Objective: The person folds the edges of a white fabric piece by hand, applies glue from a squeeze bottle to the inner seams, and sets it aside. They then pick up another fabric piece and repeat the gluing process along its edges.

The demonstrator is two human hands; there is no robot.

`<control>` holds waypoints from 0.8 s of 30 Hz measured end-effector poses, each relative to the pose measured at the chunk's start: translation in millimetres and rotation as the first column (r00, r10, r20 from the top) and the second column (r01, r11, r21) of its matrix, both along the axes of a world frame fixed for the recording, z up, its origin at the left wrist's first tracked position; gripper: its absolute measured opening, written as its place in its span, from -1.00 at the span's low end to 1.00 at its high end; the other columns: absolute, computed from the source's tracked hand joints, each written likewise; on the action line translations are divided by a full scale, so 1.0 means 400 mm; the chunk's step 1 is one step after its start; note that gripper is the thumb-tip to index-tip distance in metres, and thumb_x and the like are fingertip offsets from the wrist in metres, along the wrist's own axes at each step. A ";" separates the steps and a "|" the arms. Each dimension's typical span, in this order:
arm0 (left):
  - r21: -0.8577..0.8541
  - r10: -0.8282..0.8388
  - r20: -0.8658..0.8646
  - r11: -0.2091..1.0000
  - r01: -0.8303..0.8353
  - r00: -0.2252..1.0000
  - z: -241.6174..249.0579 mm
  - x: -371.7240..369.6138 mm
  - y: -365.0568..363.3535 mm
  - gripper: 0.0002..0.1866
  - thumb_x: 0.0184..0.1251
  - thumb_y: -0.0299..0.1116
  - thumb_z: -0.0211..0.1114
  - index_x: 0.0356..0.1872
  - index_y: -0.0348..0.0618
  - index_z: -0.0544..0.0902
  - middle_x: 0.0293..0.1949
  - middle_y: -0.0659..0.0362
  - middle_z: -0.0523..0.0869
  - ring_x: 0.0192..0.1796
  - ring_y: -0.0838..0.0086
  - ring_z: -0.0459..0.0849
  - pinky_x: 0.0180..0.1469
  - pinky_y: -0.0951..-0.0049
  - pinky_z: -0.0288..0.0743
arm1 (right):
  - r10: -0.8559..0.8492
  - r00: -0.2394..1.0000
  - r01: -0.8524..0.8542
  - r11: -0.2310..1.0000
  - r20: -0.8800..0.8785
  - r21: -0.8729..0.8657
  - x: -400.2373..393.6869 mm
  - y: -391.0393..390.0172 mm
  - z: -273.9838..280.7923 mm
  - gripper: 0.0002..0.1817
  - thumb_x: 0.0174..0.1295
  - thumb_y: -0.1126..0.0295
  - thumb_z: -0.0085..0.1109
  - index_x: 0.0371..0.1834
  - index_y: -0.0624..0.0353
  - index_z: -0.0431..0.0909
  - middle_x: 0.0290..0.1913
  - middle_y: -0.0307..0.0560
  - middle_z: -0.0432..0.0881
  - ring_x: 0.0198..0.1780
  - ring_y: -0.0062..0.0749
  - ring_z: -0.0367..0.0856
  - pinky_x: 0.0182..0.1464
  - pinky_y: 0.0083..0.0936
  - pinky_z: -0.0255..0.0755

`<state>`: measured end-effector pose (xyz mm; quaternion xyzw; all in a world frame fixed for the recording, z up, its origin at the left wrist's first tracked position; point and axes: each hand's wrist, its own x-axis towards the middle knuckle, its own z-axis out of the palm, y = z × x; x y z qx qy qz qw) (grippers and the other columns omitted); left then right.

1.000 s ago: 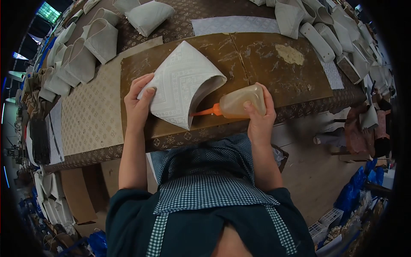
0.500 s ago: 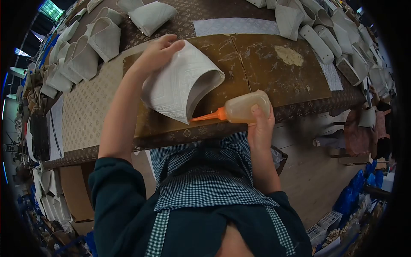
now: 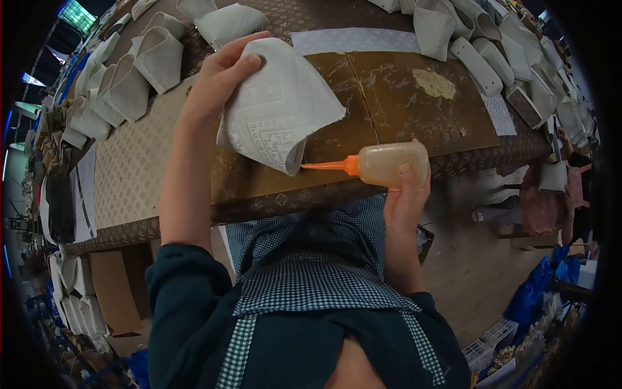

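Note:
A white embossed leather-look piece (image 3: 282, 107), curved like a hollow sleeve, is tilted over the front of the worktable. My left hand (image 3: 223, 74) grips its upper left end, thumb on the near face and fingers behind. In my right hand (image 3: 407, 198) is a squeeze glue bottle (image 3: 389, 163) with cloudy pale contents and a long orange nozzle (image 3: 324, 166). The bottle lies on its side, nozzle pointing left. Its tip is right at the lower corner of the white piece. The opening of the piece is mostly turned out of sight.
A worn brown board (image 3: 421, 97) covers part of the patterned tabletop (image 3: 139, 172). Similar white pieces stand in a row (image 3: 126, 87) at the left, with more piled at the back right (image 3: 476, 65). A person in pink (image 3: 543, 204) sits at the right.
My left hand has raised and turned the white piece, so its opening faces away more. My right hand has shifted the bottle slightly right, with the nozzle now nearly level.

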<state>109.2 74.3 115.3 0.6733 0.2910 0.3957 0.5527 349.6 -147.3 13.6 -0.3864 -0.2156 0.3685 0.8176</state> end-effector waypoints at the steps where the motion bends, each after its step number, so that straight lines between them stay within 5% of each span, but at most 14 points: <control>1: 0.012 -0.002 0.082 1.000 0.001 0.997 -0.002 -0.015 -0.013 -0.46 0.31 -0.24 0.39 0.27 -0.23 0.54 0.04 0.17 0.70 0.04 0.55 0.64 0.10 0.53 0.50 | -0.010 1.000 0.010 1.000 0.008 -0.001 -0.001 0.002 0.001 -0.34 0.18 0.48 0.35 0.36 0.26 0.31 0.22 -0.09 0.46 0.20 -0.41 0.50 0.26 -0.37 0.47; 6: -0.008 0.003 0.258 1.000 -0.001 0.966 -0.044 -0.052 -0.056 -0.38 0.24 -0.21 0.46 0.29 -0.23 0.53 0.06 0.16 0.70 0.05 0.55 0.64 0.14 0.52 0.49 | -0.069 0.988 0.074 0.997 0.140 -0.032 -0.004 0.028 -0.015 -0.33 0.16 0.57 0.32 0.38 0.21 0.32 0.24 -0.13 0.44 0.22 -0.43 0.46 0.29 -0.44 0.40; 12: 0.006 0.018 0.229 1.000 -0.020 0.973 -0.048 -0.039 -0.062 -0.38 0.23 -0.18 0.46 0.28 -0.21 0.54 0.04 0.17 0.71 0.04 0.55 0.64 0.13 0.53 0.49 | -0.082 0.931 0.133 0.984 0.356 -0.121 -0.027 0.053 -0.021 -0.33 0.12 0.64 0.30 0.36 0.18 0.35 0.24 -0.16 0.44 0.22 -0.46 0.44 0.29 -0.49 0.36; 21: 0.057 -0.001 0.203 0.998 -0.011 0.979 -0.051 -0.042 -0.058 -0.39 0.24 -0.13 0.45 0.27 -0.16 0.56 0.03 0.18 0.71 0.05 0.55 0.64 0.13 0.51 0.50 | -0.061 0.982 0.068 0.997 0.178 -0.036 -0.032 0.037 -0.018 -0.32 0.12 0.66 0.27 0.37 0.18 0.34 0.25 -0.16 0.44 0.23 -0.44 0.45 0.30 -0.46 0.36; 24: 0.069 0.009 0.191 0.997 -0.022 0.981 -0.051 -0.039 -0.058 -0.39 0.24 -0.12 0.45 0.28 -0.16 0.56 0.03 0.18 0.71 0.05 0.55 0.64 0.12 0.51 0.51 | -0.016 0.922 0.057 0.994 0.386 -0.096 -0.034 0.026 -0.028 -0.35 0.19 0.68 0.15 0.41 0.23 0.27 0.35 -0.08 0.38 0.29 -0.35 0.43 0.34 -0.37 0.40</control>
